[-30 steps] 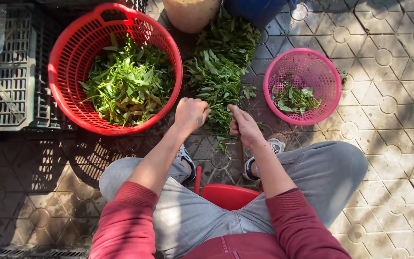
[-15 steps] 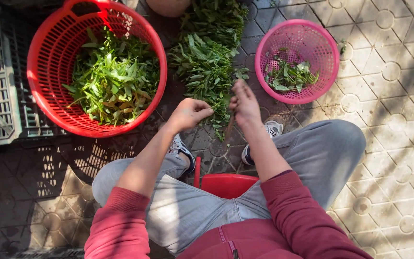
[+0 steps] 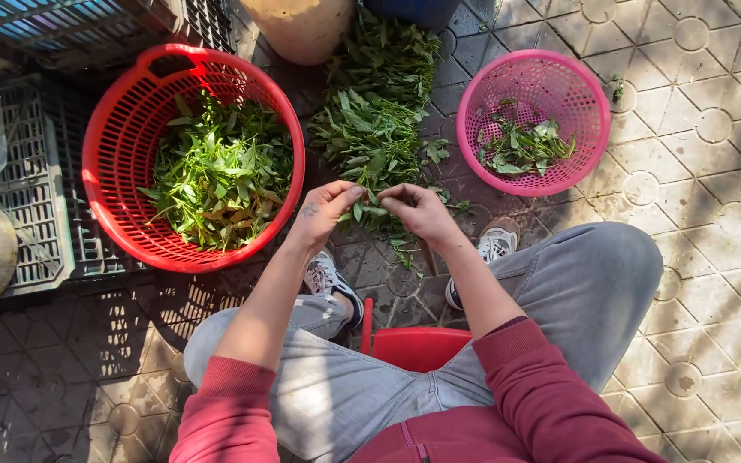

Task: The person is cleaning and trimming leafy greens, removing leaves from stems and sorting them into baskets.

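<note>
Where our left hand [image 3: 329, 208] and right hand [image 3: 416, 210] meet, a leafy sprig [image 3: 374, 208] lies crosswise between them. Both sets of fingertips pinch it, one at each end, just above the loose heap of greens [image 3: 372, 129].

A person seated on a red stool [image 3: 418, 347] pinches a leafy green sprig [image 3: 373, 208] between the left hand [image 3: 329, 208] and right hand [image 3: 418, 210]. A pile of greens [image 3: 379, 120] lies beyond, between a red basket [image 3: 113, 129] of leaves at left and a pink basket [image 3: 581, 103] at right.
</note>
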